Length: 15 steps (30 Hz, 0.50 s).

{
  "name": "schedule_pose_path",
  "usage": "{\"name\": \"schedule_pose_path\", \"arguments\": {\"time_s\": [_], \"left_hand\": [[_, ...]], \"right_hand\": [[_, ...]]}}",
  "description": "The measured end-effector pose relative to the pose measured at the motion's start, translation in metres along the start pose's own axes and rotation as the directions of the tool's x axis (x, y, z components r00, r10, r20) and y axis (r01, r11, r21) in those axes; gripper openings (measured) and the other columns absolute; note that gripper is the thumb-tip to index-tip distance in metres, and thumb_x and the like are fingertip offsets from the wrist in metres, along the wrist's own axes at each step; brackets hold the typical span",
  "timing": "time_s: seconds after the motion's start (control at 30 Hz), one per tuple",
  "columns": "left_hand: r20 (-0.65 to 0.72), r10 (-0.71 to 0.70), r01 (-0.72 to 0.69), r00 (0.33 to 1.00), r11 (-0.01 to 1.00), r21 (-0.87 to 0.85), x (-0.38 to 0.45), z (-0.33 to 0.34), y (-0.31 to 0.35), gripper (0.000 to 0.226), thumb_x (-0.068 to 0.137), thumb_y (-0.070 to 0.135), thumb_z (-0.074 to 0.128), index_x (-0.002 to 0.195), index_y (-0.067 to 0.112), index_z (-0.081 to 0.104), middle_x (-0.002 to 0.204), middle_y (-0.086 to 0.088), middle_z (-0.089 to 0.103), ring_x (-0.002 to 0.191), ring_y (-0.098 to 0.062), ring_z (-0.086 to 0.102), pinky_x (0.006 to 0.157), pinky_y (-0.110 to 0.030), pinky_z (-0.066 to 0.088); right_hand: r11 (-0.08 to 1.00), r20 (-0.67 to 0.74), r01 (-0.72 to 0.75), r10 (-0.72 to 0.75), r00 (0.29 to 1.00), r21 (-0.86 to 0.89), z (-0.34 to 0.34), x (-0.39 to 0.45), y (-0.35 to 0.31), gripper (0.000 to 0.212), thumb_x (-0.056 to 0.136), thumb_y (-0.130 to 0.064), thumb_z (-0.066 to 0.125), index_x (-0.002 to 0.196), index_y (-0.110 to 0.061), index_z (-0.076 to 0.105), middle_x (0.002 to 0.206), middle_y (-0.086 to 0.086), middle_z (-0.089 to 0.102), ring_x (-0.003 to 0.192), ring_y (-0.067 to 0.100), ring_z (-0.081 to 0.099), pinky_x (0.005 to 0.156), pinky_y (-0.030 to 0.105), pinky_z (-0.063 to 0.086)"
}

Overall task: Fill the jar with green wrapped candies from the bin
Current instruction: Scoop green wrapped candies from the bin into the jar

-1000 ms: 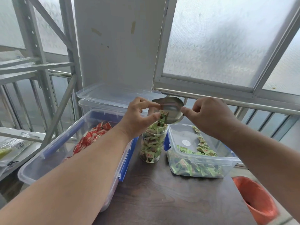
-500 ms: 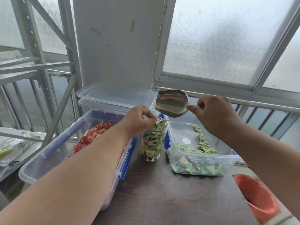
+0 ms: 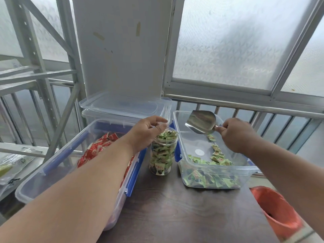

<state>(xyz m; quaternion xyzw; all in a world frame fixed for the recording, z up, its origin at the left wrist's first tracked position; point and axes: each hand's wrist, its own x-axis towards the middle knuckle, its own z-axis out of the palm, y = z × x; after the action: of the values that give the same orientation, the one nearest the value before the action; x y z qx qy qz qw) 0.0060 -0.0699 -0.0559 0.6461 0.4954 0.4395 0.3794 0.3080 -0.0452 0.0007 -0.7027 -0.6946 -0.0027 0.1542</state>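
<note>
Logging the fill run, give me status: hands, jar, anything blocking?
Left hand open, above the clear plastic jar. Right hand grips the metal scoop, empty, over the clear bin of green wrapped candies. Jar brim-full. Nothing blocking.

We see soft, even daylight coming through the frosted windows [image 3: 228, 42] ahead, bright but not harsh. The dark surface [image 3: 175, 216] carries a dull sheen and only faint shadows under the bins. The scoop [image 3: 201, 121] shows a pale gleam on its metal. Straight frames bow outward toward the edges from the wide lens. The near forearms and the orange bag [image 3: 278, 211] at lower right look slightly soft; the middle is sharp.
</note>
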Motion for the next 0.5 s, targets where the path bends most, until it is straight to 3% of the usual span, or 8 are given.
{"name": "schedule_pose_path", "arguments": {"time_s": [0.1,0.17,0.23,0.3,0.37,0.5], "left_hand": [[0.054,-0.026,0.024,0.998,0.999,0.041,0.002,-0.002,-0.007,0.078,0.090,0.075,0.074,0.156,0.037,0.057,0.142,0.001,0.065,0.130,-0.018,0.064,0.102,-0.038,0.057],[0.110,-0.039,0.035,0.993,0.999,0.041,0.003,-0.001,-0.009,0.091,0.077,0.071,0.087,0.157,0.039,0.056,0.142,0.002,0.066,0.128,-0.017,0.066,0.105,-0.039,0.059],[0.132,-0.052,0.050,0.990,0.999,0.020,0.005,-0.001,-0.011,0.094,0.069,0.059,0.097,0.153,0.039,0.059,0.140,0.003,0.070,0.128,-0.017,0.069,0.105,-0.039,0.062],[0.146,-0.063,0.058,0.987,0.998,0.034,0.007,-0.001,-0.013,0.100,0.064,0.056,0.102,0.153,0.039,0.060,0.139,0.005,0.072,0.127,-0.017,0.071,0.106,-0.040,0.063],[0.151,-0.070,0.061,0.986,0.996,0.062,0.009,-0.001,-0.017,0.107,0.061,0.054,0.106,0.155,0.037,0.059,0.138,0.006,0.073,0.127,-0.016,0.071,0.110,-0.045,0.061],[0.161,-0.092,0.081,0.983,0.994,0.074,0.010,-0.001,-0.020,0.100,0.064,0.049,0.108,0.152,0.037,0.060,0.135,0.006,0.075,0.125,-0.016,0.072,0.110,-0.046,0.062]], "right_hand": [[0.992,0.018,-0.031,0.033,0.999,-0.118,0.012,0.008,0.019,0.014,0.099,-0.014,0.053,0.104,-0.006,0.064,0.097,0.013,0.067,0.081,0.028,0.054,0.069,0.033,0.041],[0.980,0.036,-0.041,0.049,0.998,-0.193,0.019,0.010,0.027,0.021,0.096,-0.008,0.049,0.114,-0.003,0.059,0.107,0.015,0.060,0.088,0.028,0.047,0.077,0.035,0.045],[0.976,-0.006,-0.062,0.062,0.998,-0.210,0.028,0.013,0.037,0.030,0.095,-0.006,0.047,0.124,-0.001,0.056,0.107,0.017,0.048,0.089,0.030,0.044,0.087,0.041,0.050],[0.972,-0.080,-0.065,0.048,0.996,-0.227,0.038,0.016,0.045,0.033,0.096,-0.008,0.045,0.127,-0.003,0.057,0.100,0.013,0.038,0.087,0.033,0.050,0.088,0.046,0.054],[0.963,-0.113,-0.039,0.009,0.994,-0.265,0.048,0.021,0.052,0.034,0.100,-0.013,0.044,0.127,-0.004,0.061,0.096,0.009,0.038,0.089,0.034,0.055,0.085,0.048,0.056],[0.959,-0.071,0.007,-0.029,0.997,-0.284,0.051,0.029,0.044,0.033,0.104,-0.015,0.044,0.127,-0.005,0.065,0.102,0.010,0.040,0.089,0.031,0.047,0.090,0.048,0.054]]}}
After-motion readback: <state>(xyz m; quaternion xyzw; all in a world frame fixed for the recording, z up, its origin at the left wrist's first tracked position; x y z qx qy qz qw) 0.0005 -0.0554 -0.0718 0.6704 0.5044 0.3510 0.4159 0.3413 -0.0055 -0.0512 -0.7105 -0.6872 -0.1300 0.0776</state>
